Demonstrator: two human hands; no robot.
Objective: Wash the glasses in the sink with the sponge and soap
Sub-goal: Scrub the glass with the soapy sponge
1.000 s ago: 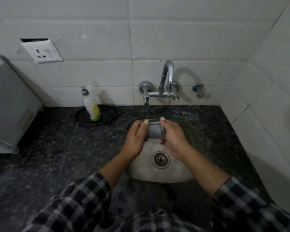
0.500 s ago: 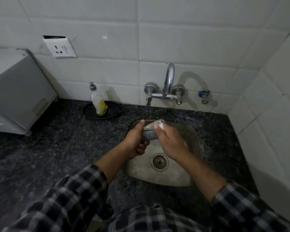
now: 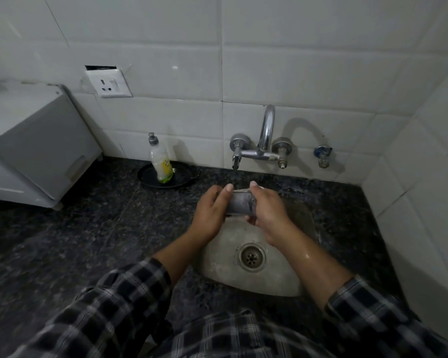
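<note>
Over the steel sink (image 3: 243, 282) a grey-looking glass (image 3: 239, 205) lies on its side between both hands. My left hand (image 3: 210, 215) grips its left end, fingers curled over the top. My right hand (image 3: 268, 213) wraps the right end, where it holds a rough dark sponge (image 3: 251, 202) against the glass; most of the sponge is hidden by the fingers. The soap bottle (image 3: 161, 164), clear with yellow-green liquid, stands upright on a black plate (image 3: 145, 178) at the back left, apart from the hands.
A chrome tap (image 3: 265, 135) juts from the tiled wall just behind the hands. A blue valve (image 3: 322, 153) sits to its right. A white appliance (image 3: 36, 146) stands on the dark granite counter (image 3: 88, 241) at left. The drain (image 3: 251, 257) lies below the hands.
The glass, tilted half a second ago, lies level again. My right hand has slid from the glass's top to its right end. The left hand keeps its grip.
</note>
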